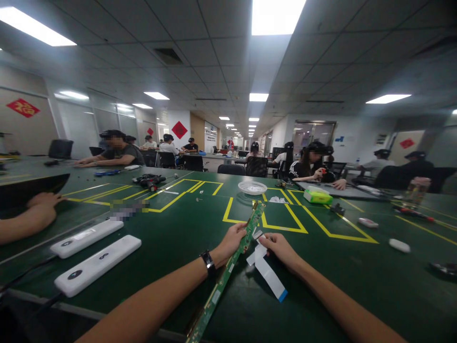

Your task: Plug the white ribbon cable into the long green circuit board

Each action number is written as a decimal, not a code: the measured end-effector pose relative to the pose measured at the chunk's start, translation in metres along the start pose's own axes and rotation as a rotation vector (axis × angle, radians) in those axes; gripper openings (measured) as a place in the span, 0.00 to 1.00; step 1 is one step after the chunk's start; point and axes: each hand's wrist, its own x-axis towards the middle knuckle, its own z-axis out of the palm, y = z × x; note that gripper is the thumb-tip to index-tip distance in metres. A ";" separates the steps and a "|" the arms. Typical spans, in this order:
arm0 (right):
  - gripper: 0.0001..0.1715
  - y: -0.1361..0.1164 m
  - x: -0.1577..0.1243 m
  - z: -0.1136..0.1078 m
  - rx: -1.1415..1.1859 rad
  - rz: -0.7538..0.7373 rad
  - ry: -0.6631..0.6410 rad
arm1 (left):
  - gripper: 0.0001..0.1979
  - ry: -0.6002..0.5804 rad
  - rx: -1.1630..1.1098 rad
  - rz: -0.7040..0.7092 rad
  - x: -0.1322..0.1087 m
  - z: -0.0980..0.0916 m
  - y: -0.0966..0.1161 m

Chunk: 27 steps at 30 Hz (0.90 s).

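A long, narrow green circuit board (228,276) slants from the near edge of the view up toward the middle. My left hand (230,243), with a dark watch on its wrist, is closed around the board near its far end. On the right, my right hand (280,248) pinches a white flat ribbon cable (268,276) close beside the board. The cable is folded, and its blue-tipped end hangs down to the right. Whether its other end touches the board's connector I cannot tell.
Two white power strips (98,264) lie left on the green table (160,286). Beyond my hands stand a white round basket (252,187) and a green tissue pack (317,195). A white mouse-like object (399,245) is at right. Other people sit around the table.
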 end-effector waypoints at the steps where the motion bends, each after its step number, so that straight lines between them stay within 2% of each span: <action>1: 0.23 0.000 0.000 0.000 0.003 -0.002 0.000 | 0.15 0.000 -0.006 -0.010 -0.001 0.000 0.001; 6: 0.23 -0.001 0.000 0.000 0.010 0.002 0.013 | 0.15 -0.005 -0.058 -0.010 -0.002 0.003 0.001; 9: 0.24 -0.002 -0.001 0.001 0.030 0.004 0.013 | 0.17 -0.053 -0.055 -0.014 -0.004 0.004 0.000; 14: 0.25 0.002 -0.001 0.001 0.066 0.017 0.038 | 0.22 -0.145 0.106 0.013 -0.011 0.002 -0.001; 19: 0.27 0.007 0.004 -0.001 0.052 0.027 0.051 | 0.25 -0.178 0.244 0.049 -0.016 0.002 0.000; 27: 0.26 0.007 0.003 -0.001 0.051 0.022 0.034 | 0.24 -0.212 0.275 0.067 -0.019 0.002 0.001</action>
